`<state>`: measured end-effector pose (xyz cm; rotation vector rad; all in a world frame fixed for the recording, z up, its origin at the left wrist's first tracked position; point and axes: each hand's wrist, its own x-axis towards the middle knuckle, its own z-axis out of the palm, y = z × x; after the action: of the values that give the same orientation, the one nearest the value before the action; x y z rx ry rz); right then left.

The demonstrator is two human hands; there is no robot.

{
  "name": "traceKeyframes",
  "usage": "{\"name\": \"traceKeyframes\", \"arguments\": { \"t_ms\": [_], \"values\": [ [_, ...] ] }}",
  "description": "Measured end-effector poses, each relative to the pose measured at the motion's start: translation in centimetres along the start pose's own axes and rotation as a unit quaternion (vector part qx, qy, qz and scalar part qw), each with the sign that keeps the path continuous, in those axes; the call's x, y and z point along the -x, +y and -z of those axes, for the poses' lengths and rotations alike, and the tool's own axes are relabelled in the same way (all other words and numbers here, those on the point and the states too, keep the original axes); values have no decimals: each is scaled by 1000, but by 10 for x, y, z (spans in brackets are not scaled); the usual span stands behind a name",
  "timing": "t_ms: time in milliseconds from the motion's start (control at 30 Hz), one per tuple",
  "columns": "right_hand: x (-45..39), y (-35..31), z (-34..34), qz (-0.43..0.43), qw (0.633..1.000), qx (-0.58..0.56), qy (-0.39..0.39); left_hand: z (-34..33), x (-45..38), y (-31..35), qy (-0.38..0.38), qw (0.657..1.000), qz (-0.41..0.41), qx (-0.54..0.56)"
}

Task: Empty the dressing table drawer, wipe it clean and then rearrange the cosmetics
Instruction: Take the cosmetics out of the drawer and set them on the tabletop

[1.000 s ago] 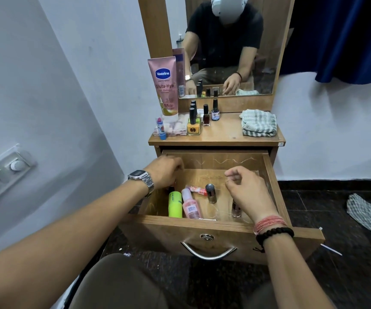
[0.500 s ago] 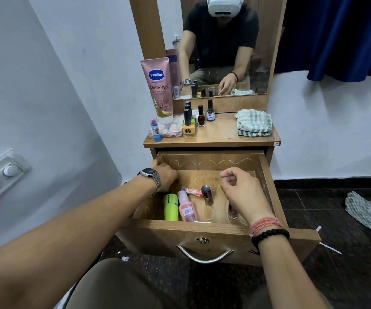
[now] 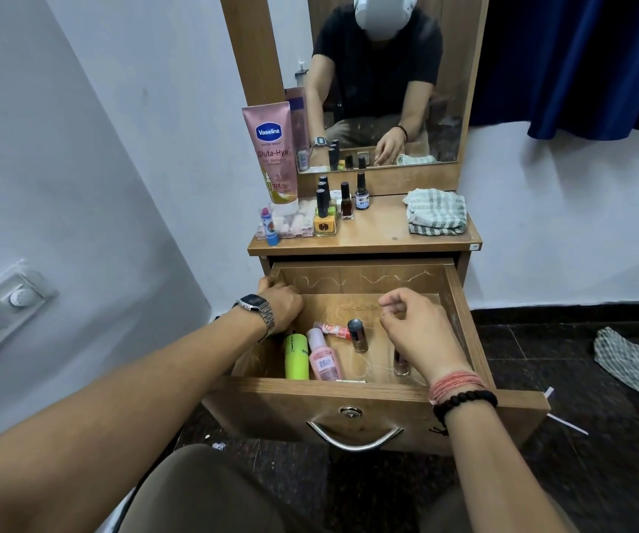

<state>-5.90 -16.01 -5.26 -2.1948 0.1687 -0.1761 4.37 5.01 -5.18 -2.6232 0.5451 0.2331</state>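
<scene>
The wooden drawer (image 3: pixel 371 398) is pulled open. On its floor lie a green tube (image 3: pixel 296 355), a pink bottle (image 3: pixel 323 359) and a small pink tube (image 3: pixel 333 330). A grey-capped nail polish (image 3: pixel 357 334) stands beside them, and a dark bottle (image 3: pixel 401 361) stands partly under my right wrist. My left hand (image 3: pixel 281 305) reaches into the back left corner with curled fingers; what they touch is hidden. My right hand (image 3: pixel 414 328) hovers over the right side, fingers loosely curled, holding nothing.
On the tabletop (image 3: pixel 379 236) stand a Vaseline tube (image 3: pixel 273 155), several nail polish bottles (image 3: pixel 325 213), a lip balm (image 3: pixel 269 225) and a folded checked cloth (image 3: pixel 437 211). Behind is the mirror (image 3: pixel 383 90). Another cloth (image 3: pixel 637 363) lies on the dark floor at the right.
My left hand has slid a little toward the drawer's back left corner. My right hand has stayed over the drawer's right side, its fingers slightly looser.
</scene>
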Motion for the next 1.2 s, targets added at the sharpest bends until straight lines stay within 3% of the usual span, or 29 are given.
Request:
{"name": "traceKeyframes", "arguments": {
  "t_ms": [433,600,733,1200],
  "values": [
    [-1,0,0,-5,1000,2,-8,23,18,-12,84,990,-74,91],
    [-1,0,0,-9,1000,-2,-7,67,32,-29,231,955,-86,167],
    [0,-1,1,-9,1000,-4,-11,106,31,-58,326,930,-52,162],
    [-1,2,0,-6,1000,-4,-17,111,-10,-79,266,963,-21,46]
  ]
}}
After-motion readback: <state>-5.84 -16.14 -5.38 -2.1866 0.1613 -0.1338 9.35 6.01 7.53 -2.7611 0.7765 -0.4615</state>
